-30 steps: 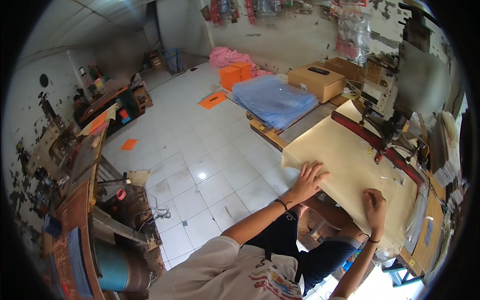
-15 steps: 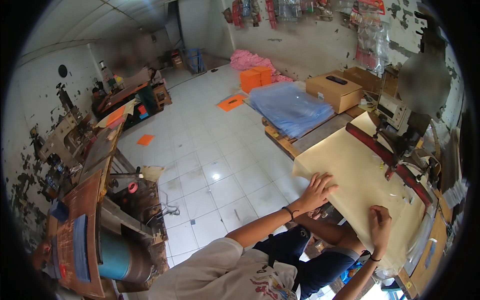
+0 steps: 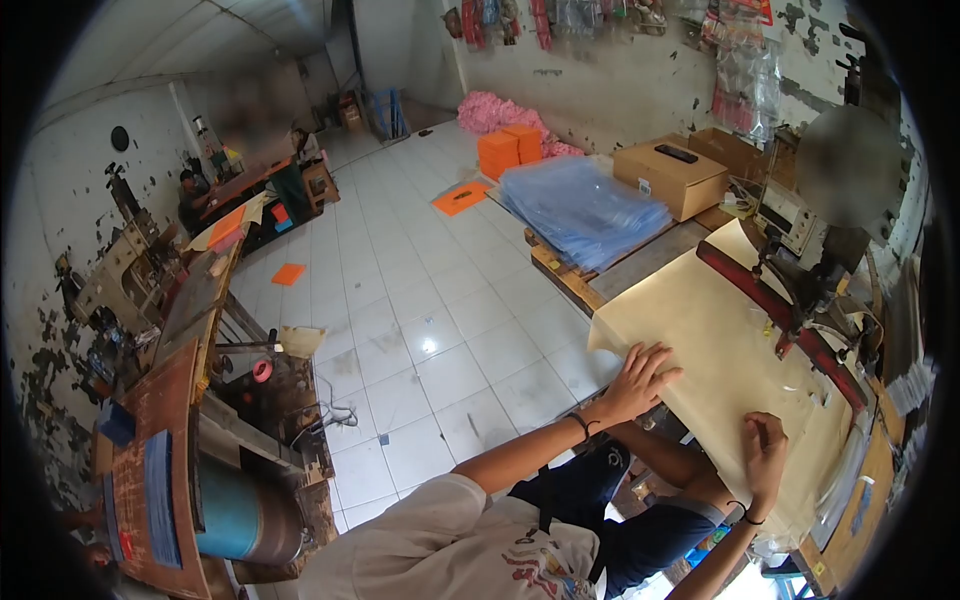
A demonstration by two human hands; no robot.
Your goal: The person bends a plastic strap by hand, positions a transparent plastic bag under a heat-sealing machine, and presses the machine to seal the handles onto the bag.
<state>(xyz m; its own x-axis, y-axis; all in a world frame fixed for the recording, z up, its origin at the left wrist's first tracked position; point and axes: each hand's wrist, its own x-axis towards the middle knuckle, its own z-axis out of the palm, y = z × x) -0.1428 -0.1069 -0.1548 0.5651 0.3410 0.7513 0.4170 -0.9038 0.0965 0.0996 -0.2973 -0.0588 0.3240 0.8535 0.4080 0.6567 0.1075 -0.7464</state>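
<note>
A large tan sheet (image 3: 700, 330) lies over the worktable at the right, under a machine with a long red bar (image 3: 830, 370). My left hand (image 3: 642, 382) rests on the sheet's near edge with its fingers stretched out. Over the sheet's lower part is my right hand (image 3: 766, 448), its fingers curled in towards the thumb. Whatever those fingers hold, if anything, is hidden. Small clear scraps (image 3: 798, 390) lie on the sheet beside the red bar.
Beyond the sheet, a stack of clear bluish plastic sheets (image 3: 585, 210) sits beside a cardboard box (image 3: 668, 178) with a black phone (image 3: 676, 153) on top. Orange stacks (image 3: 508, 150) and a pink heap (image 3: 500, 112) are on the floor. Another bench (image 3: 150, 480) runs along the left.
The view has shifted very slightly. Both hands keep almost the same place and pose on the sheet.
</note>
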